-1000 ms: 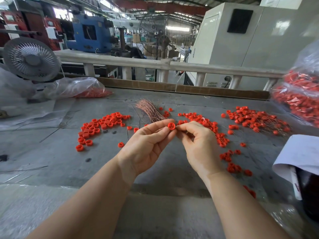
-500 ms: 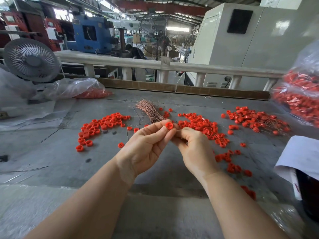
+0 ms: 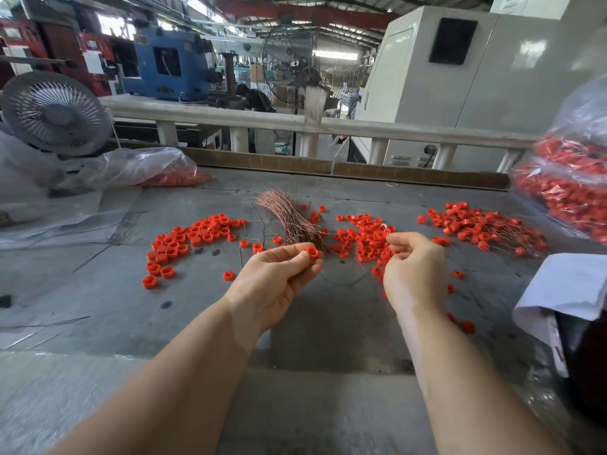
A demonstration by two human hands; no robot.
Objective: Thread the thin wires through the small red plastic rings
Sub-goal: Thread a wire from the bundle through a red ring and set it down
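My left hand (image 3: 279, 277) pinches one small red ring (image 3: 312, 252) between thumb and fingertips, above the grey table. My right hand (image 3: 415, 270) has drawn off to the right, fingers curled as if pinching a thin wire; a faint wire loop sags between the two hands. A bundle of thin copper wires (image 3: 289, 218) lies on the table just beyond my left hand. Loose red rings lie in a pile at the left (image 3: 193, 239) and another in the middle (image 3: 364, 239). Rings with wires through them lie at the right (image 3: 486, 228).
A clear bag of red rings (image 3: 571, 192) bulges at the right edge; another bag (image 3: 157, 172) lies at the back left beside a small fan (image 3: 56, 116). White paper over a dark container (image 3: 565, 290) sits at the near right. A low wooden ledge (image 3: 410, 175) bounds the table's far side.
My right hand has pulled away to the right from the ring, which stays pinched in my left hand. The left hand has barely moved.
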